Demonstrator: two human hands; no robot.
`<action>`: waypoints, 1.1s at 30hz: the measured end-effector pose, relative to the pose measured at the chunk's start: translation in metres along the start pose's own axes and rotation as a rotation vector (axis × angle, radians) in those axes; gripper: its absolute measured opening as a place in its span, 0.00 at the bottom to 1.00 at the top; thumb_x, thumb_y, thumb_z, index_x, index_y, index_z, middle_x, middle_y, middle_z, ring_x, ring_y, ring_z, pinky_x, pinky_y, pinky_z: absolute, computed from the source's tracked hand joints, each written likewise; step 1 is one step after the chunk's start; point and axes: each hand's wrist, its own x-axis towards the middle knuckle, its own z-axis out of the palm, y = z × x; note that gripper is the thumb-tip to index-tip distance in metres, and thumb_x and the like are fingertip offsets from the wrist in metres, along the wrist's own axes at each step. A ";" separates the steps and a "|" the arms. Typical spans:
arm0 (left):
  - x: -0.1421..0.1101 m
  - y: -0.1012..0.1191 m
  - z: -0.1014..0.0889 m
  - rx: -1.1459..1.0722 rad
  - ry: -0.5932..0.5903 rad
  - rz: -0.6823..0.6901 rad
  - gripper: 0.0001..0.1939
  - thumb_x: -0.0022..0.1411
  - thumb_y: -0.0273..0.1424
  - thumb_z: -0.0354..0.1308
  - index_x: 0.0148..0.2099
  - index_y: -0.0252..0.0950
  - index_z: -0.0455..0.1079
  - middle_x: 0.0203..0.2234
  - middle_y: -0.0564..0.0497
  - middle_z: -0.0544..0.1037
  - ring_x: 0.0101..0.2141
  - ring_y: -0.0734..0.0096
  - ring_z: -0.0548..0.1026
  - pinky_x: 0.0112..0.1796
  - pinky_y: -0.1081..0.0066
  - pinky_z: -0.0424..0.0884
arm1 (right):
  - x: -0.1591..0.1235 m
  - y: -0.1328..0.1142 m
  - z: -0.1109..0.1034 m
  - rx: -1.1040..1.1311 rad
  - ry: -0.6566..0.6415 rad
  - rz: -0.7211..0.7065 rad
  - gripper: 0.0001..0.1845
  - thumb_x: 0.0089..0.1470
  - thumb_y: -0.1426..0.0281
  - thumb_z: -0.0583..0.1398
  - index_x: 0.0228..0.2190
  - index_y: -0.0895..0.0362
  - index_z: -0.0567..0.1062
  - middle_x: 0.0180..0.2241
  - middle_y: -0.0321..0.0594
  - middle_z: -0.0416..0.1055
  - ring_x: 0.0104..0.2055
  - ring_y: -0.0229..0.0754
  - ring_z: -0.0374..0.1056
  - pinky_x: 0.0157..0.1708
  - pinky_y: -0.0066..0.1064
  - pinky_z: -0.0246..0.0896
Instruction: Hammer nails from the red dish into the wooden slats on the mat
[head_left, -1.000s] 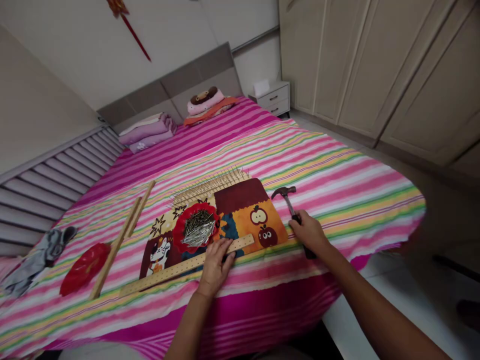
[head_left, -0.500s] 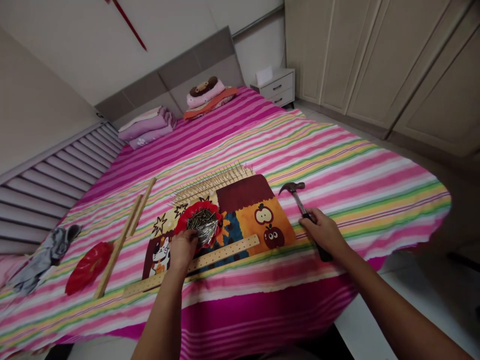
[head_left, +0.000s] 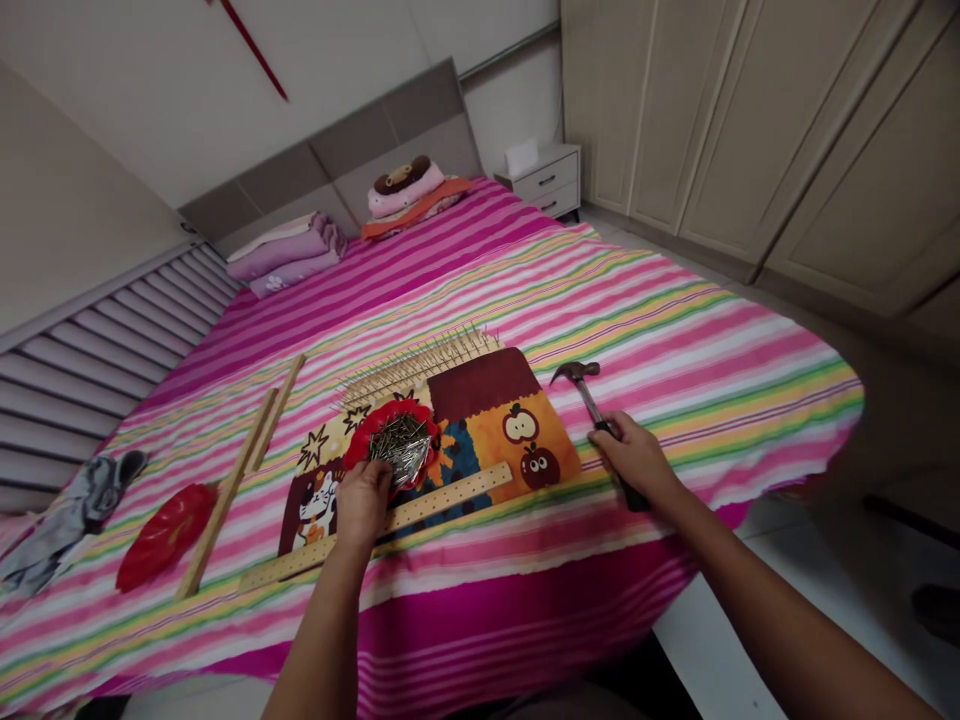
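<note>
Surface: striped cloth [head_left: 712, 360] over magenta sheet [head_left: 517, 600]; headboard [head_left: 341, 165] far.
Room: wardrobe [head_left: 675, 110] far right.
Left hand [head_left: 363, 500]: fingertips at nails [head_left: 397, 440], central red dish [head_left: 361, 440]; cannot tell if pinching.
Right hand [head_left: 634, 458]: fingers wrapped round hammer [head_left: 591, 403], right.

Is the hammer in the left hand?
No, the right hand grips the hammer; the left hand is at the red dish.

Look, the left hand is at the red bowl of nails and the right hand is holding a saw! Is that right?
Not quite: the right hand is holding a hammer, not a saw, as the head view shows. The left hand is indeed at the red bowl of nails.
</note>
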 end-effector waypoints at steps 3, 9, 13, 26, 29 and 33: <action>0.000 0.000 0.001 0.018 -0.006 -0.020 0.11 0.59 0.30 0.49 0.37 0.37 0.73 0.34 0.46 0.77 0.37 0.64 0.73 0.40 0.66 0.65 | -0.001 0.001 0.000 0.015 -0.009 -0.008 0.10 0.45 0.63 0.56 0.30 0.54 0.71 0.12 0.24 0.59 0.15 0.37 0.59 0.17 0.27 0.53; 0.002 0.000 0.002 0.049 -0.070 -0.008 0.12 0.59 0.31 0.49 0.39 0.37 0.74 0.35 0.45 0.77 0.38 0.60 0.73 0.41 0.64 0.65 | -0.001 0.002 0.001 0.025 0.002 -0.014 0.09 0.44 0.64 0.57 0.29 0.54 0.70 0.13 0.25 0.59 0.15 0.37 0.60 0.17 0.27 0.55; 0.003 -0.001 0.000 -0.013 0.004 0.010 0.12 0.58 0.31 0.50 0.35 0.36 0.74 0.32 0.45 0.77 0.36 0.61 0.72 0.41 0.65 0.65 | 0.000 0.004 0.002 0.034 0.014 -0.023 0.09 0.44 0.64 0.56 0.29 0.54 0.70 0.12 0.25 0.59 0.14 0.37 0.60 0.16 0.27 0.54; 0.003 -0.006 -0.022 -0.721 0.036 -0.371 0.10 0.45 0.38 0.59 0.31 0.40 0.76 0.22 0.54 0.78 0.27 0.68 0.74 0.32 0.70 0.67 | -0.001 0.005 0.004 0.054 0.021 -0.025 0.07 0.46 0.67 0.57 0.31 0.55 0.71 0.12 0.23 0.59 0.13 0.35 0.59 0.15 0.26 0.54; 0.001 -0.001 -0.024 -0.951 0.018 -0.443 0.14 0.41 0.38 0.63 0.32 0.37 0.75 0.21 0.54 0.77 0.24 0.71 0.72 0.29 0.71 0.68 | -0.002 0.005 0.004 0.052 0.020 -0.023 0.06 0.50 0.68 0.58 0.32 0.57 0.71 0.13 0.22 0.59 0.13 0.32 0.57 0.16 0.25 0.54; -0.007 0.009 -0.036 -1.280 0.009 -0.527 0.25 0.31 0.34 0.68 0.38 0.36 0.72 0.20 0.57 0.76 0.21 0.76 0.71 0.27 0.74 0.68 | -0.002 0.006 0.003 0.052 0.006 -0.016 0.08 0.56 0.66 0.59 0.32 0.59 0.72 0.17 0.24 0.62 0.14 0.30 0.58 0.17 0.24 0.56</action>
